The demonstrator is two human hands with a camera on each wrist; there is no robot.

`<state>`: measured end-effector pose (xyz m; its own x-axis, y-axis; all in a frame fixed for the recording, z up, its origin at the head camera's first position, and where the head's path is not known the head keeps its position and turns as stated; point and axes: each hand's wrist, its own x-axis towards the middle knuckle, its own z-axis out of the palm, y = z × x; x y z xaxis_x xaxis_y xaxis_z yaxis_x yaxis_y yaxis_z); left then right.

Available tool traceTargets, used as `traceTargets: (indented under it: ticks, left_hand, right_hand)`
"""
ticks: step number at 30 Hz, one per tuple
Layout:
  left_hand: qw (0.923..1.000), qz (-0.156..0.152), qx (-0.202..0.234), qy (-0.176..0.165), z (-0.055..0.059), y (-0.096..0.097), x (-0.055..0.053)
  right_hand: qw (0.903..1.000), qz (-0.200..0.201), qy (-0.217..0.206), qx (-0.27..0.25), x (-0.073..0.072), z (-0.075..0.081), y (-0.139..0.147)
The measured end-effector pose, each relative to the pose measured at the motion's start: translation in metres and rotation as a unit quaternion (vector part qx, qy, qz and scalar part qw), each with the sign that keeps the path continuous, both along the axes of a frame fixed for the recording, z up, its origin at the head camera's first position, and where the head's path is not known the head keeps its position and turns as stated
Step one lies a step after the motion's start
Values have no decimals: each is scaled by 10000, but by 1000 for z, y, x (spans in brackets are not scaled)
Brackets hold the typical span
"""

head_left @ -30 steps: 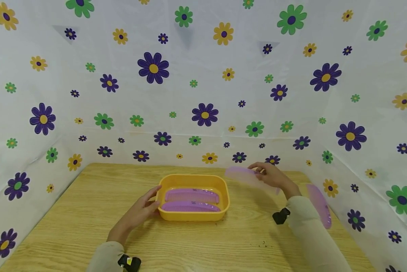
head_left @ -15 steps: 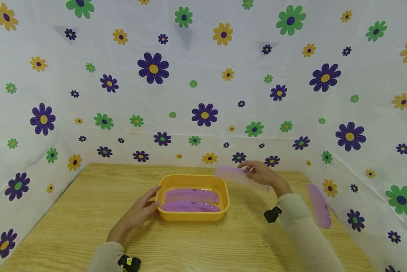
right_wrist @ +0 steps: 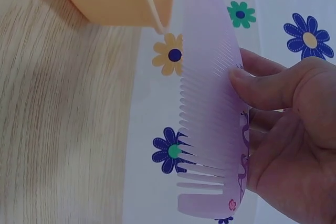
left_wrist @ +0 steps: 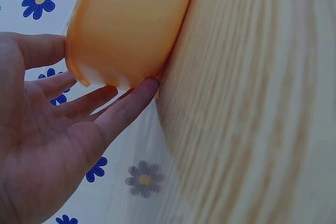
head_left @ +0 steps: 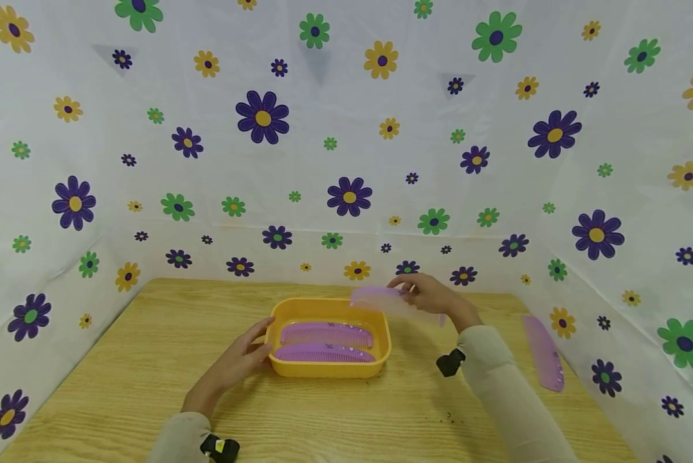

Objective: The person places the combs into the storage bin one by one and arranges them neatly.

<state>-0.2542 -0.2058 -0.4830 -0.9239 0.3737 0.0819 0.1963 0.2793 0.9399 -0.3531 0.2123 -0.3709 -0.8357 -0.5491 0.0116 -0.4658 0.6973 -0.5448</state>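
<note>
A pale purple comb (head_left: 375,297) is pinched along its spine by my right hand (head_left: 430,297). It is held above the table with its teeth downward, and its left end overlaps the back right rim of a yellow plastic basin (head_left: 323,370) in the head view. In the right wrist view, the thumb lies on one face of the comb (right_wrist: 207,77) and the fingers are behind it. Inside the basin lie two purple combs, a rear comb (head_left: 323,326) and a front comb (head_left: 323,349). My left hand (head_left: 236,360) touches the basin's left end with extended fingers (left_wrist: 128,106).
Another purple comb (head_left: 543,354) lies at the right edge of the wooden table (head_left: 323,418). Some small dark specks (head_left: 449,418) are on the tabletop near the right forearm. White flower-patterned cloth (head_left: 300,161) stands behind the table and along both sides.
My right hand has carried its comb leftward, from right of the basin to where the comb's end overlaps the rim. The left hand and basin stay in place.
</note>
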Motion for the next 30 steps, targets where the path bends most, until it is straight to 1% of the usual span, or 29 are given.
traceTargets:
  ticks: [7,13,18,20,24,30]
  left_hand:
    - [10000,14,-47,24,-1,-1,0]
    - [10000,12,-45,10,-1,-1,0]
    - [10000,11,-56,0,-1,-1,0]
    - [10000,-4,-56,11,-1,-1,-1]
    - [10000,-36,-36,34,-1,0,-1]
    - [10000,-43,-35,28,-1,-1,-1]
  right_hand:
    - [9999,114,-48,43,-1,1,-16]
    - [9995,98,-267,120,-1,2,-29]
    - [9989,126,-391,220,-4,0,-39]
    - [9987,246,-364,273,-5,0,-42]
    - [9981,321,-385,367,-6,-1,-50]
    - [9970,234,-569,472,-5,1,-60]
